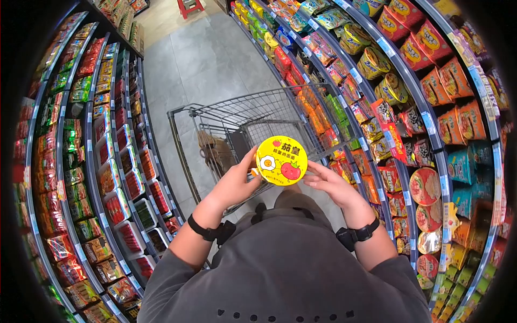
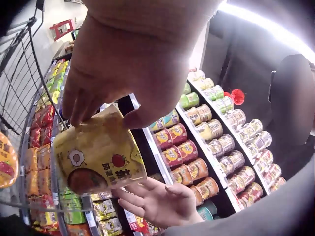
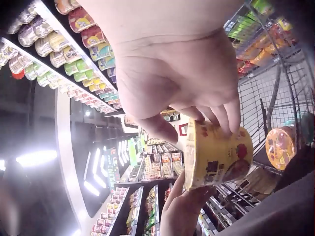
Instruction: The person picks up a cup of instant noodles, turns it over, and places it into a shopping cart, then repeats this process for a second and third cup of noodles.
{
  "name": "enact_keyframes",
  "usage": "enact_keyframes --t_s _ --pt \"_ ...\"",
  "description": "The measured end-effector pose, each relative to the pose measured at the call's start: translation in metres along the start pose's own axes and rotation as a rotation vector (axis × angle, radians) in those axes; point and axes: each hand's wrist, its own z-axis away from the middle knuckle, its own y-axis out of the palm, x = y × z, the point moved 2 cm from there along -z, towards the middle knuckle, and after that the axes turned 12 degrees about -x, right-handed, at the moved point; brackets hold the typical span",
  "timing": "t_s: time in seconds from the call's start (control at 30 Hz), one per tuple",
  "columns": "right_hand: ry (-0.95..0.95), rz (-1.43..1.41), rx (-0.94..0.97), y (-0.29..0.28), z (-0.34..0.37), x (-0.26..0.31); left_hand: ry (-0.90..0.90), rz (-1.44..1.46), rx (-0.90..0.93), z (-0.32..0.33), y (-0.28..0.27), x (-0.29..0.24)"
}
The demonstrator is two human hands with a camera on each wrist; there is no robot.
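Observation:
A yellow instant noodle cup [image 1: 280, 160] is held up in front of the body, its printed lid with egg and tomato cartoons facing the head camera. My left hand [image 1: 235, 183] grips it by the side, thumb toward me. In the left wrist view those fingers [image 2: 81, 105] bend over the cup's wall [image 2: 101, 152]. My right hand [image 1: 339, 188] is at the opposite side with fairly straight fingers, fingertips right at the cup. The left wrist view shows its palm [image 2: 170, 204] turned up beside the rim.
A wire shopping cart [image 1: 242, 107] stands just ahead, with a brown bag [image 1: 215, 153] at its left side. An orange-lidded tub [image 3: 280, 148] shows in the cart. Shelves of packets [image 1: 116, 177] line the left, noodle packs and cups [image 1: 393, 89] the right. A red stool [image 1: 189, 7] stands far ahead.

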Motion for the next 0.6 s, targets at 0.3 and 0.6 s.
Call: enact_keyframes --t_s 0.3,0.6 --pt "0.141 -0.165 -0.122 -0.080 -0.109 0.008 -0.215 0.304 -0.009 -0.142 0.072 0.059" --pt "0.465 -0.216 -0.364 -0.136 -0.221 -0.091 -0.529 -0.106 0.165 -0.253 0.147 0.154"
